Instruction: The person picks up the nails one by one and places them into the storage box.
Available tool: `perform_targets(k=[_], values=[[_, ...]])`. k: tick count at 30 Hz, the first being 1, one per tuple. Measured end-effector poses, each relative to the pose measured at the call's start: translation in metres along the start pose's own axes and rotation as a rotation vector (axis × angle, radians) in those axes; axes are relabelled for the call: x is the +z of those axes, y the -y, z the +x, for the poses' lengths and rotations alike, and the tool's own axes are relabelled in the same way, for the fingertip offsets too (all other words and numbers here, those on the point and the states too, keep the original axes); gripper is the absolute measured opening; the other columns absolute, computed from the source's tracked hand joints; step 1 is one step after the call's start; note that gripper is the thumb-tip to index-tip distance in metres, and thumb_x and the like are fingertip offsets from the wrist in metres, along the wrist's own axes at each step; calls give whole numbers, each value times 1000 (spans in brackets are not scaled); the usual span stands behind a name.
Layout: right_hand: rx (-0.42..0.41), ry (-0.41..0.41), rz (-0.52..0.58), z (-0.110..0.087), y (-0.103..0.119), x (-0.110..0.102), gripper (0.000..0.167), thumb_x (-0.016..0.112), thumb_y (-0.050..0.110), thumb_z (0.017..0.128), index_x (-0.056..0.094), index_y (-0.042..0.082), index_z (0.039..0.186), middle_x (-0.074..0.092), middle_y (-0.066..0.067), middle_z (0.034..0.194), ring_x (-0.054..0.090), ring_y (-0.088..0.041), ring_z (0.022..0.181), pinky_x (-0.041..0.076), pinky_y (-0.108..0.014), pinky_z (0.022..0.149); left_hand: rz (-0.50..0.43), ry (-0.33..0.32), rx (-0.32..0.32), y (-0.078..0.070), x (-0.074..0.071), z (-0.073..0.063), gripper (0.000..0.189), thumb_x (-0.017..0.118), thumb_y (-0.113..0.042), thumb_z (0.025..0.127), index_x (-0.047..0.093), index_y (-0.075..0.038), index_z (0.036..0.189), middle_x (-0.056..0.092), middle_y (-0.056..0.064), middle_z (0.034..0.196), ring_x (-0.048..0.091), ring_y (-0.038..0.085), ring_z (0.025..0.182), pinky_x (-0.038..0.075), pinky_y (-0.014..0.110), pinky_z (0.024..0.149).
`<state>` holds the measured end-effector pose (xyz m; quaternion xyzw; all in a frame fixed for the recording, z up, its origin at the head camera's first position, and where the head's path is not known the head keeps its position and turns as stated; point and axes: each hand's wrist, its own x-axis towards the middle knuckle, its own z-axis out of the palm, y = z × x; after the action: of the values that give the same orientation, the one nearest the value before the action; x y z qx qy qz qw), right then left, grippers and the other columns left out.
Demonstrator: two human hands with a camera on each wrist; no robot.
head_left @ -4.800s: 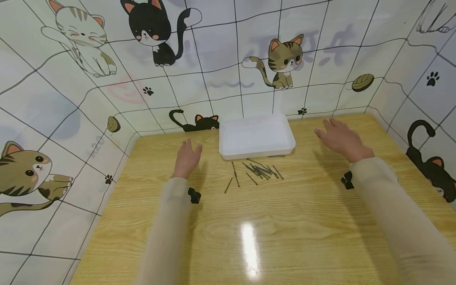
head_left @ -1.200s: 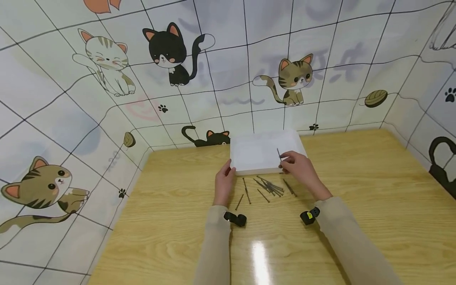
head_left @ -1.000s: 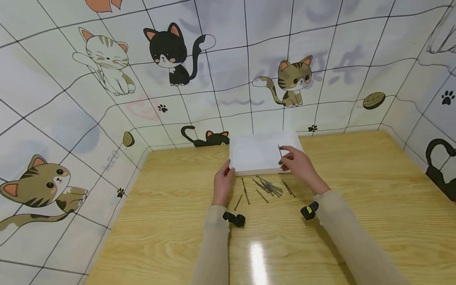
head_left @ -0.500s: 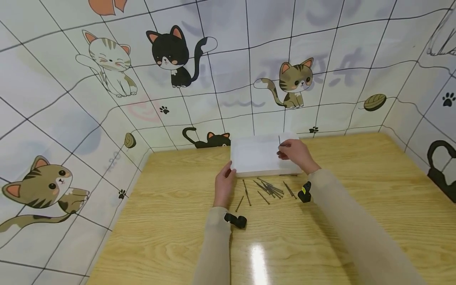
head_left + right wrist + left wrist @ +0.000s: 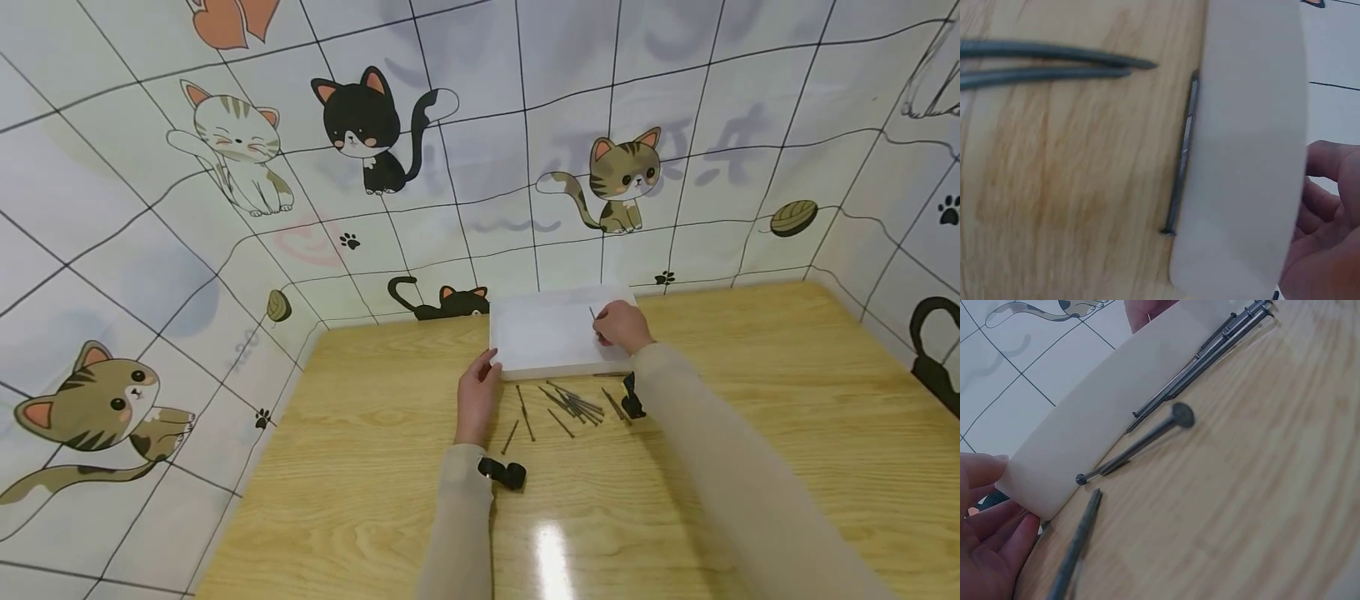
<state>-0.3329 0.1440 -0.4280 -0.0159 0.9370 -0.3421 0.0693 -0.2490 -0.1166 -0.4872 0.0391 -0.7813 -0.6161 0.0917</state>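
A white shallow tray (image 5: pixel 555 369) lies at the back of the table. My left hand (image 5: pixel 477 400) grips its near left corner, thumb on the rim and fingers lower at the side, as the left wrist view shows. Over the tray's right part, my right hand (image 5: pixel 624 325) pinches a thin nail (image 5: pixel 592 314) whose end sticks up past the fingers. In the right wrist view the tray wall (image 5: pixel 1241 150) hides part of that hand (image 5: pixel 1329 219). Several loose nails (image 5: pixel 573 406) lie before the tray, and one nail (image 5: pixel 1182 156) runs along its front wall.
A wooden table (image 5: pixel 375 483) carries it all, with walls printed with cartoon cats (image 5: pixel 622 179) behind and at both sides. Black wrist cameras (image 5: pixel 504 473) are strapped over beige sleeves. Two nails (image 5: pixel 617 406) lie near the right wrist.
Both hands were apart and empty at first; the left came to the tray's corner and the right took up a nail. Over the last second the right hand moved farther in over the tray.
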Motion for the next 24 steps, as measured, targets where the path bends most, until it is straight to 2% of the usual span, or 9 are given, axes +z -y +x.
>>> perform_targets(k=[3,5,7,16,24], values=[[-29,-44,-137,-1,-3,3,19,50,11,85,61,-1,75,57,-8,61,48,-20,54,40,-34,54,1,-5,-5,1,0,-1,31,53,-28,90,58,-22,120,53,-6,120,48,12,108,38,34,91],[-41,-63,-182,-2,-5,5,23,50,11,84,53,3,63,49,-5,55,41,-20,52,36,-34,50,1,-4,-11,1,1,-3,30,54,-27,90,59,-22,118,53,-7,120,48,11,108,38,33,91],[-36,-68,-193,-1,-7,7,27,49,11,84,46,7,58,44,-4,52,38,-20,50,34,-34,48,2,-4,-19,1,1,-4,29,54,-27,90,60,-22,117,52,-8,121,47,10,107,38,33,91],[-28,-69,-218,12,-25,15,24,45,13,84,52,4,63,51,-8,57,41,-20,50,36,-34,44,0,-10,-12,4,2,-3,28,54,-27,90,60,-22,116,51,-8,122,47,10,108,38,34,91],[-11,-70,-214,7,-16,11,25,44,11,86,52,4,63,51,-9,56,41,-21,51,36,-34,44,-6,-3,-3,3,1,-1,28,53,-29,90,60,-24,117,51,-9,122,47,10,110,37,35,93]])
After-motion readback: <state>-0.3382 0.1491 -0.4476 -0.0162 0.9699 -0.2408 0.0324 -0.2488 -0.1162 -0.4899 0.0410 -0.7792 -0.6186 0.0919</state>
